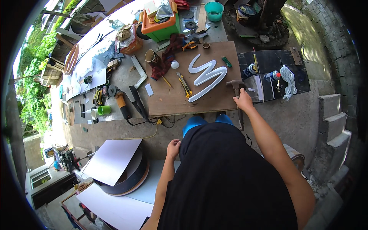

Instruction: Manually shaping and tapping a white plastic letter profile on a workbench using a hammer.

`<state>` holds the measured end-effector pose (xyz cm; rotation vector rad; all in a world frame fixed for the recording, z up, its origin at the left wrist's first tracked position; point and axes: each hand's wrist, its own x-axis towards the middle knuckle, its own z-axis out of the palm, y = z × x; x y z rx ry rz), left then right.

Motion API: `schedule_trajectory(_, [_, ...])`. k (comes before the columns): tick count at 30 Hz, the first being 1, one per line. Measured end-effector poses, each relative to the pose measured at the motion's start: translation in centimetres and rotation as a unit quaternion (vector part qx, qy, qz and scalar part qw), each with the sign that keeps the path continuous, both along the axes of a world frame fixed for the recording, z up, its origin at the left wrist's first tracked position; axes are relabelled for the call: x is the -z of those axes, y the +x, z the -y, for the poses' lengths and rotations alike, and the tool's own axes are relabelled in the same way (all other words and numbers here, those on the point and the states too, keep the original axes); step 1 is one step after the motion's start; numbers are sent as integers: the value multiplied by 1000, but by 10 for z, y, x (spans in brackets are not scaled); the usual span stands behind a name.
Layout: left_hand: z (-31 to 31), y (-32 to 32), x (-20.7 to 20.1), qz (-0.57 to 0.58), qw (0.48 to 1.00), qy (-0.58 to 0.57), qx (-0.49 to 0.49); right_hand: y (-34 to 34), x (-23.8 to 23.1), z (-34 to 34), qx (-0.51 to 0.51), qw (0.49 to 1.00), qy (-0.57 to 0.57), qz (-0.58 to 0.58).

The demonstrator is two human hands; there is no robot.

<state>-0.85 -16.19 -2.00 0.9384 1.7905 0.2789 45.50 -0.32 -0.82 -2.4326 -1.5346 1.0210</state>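
Note:
My right hand (244, 101) is closed round a claw hammer (241, 119) at the right edge of a brown board (161, 103). The hammer's head is just beyond my fingers, and its handle hangs past the board's near edge. A white zigzag-shaped piece (209, 79) lies on the board, left of the hammer. Beside that piece are a yellow utility knife (184, 85) and a small green-handled tool (226, 61). My left hand (174, 148) is by my left thigh, fingers curled, with nothing seen in it.
Left on the table are an angle grinder (122, 104), a green cup (104, 110) and a dark red glove (157, 72). An orange-green toolbox (161, 26) stands behind. Gas canisters (273, 75) sit on a black panel at right. White sheets (115, 161) lie lower left; concrete steps (332, 119) rise at right.

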Motion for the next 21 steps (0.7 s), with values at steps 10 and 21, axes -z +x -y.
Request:
schedule_trajectory(10, [-56,-62,17,32,998,-11,-60,0,5,-2,-3,1000,-10,29])
schedule_trajectory(21, [-73,-88,30,70,993,-30,-94,0,-1,-6,13,998,-45,32])
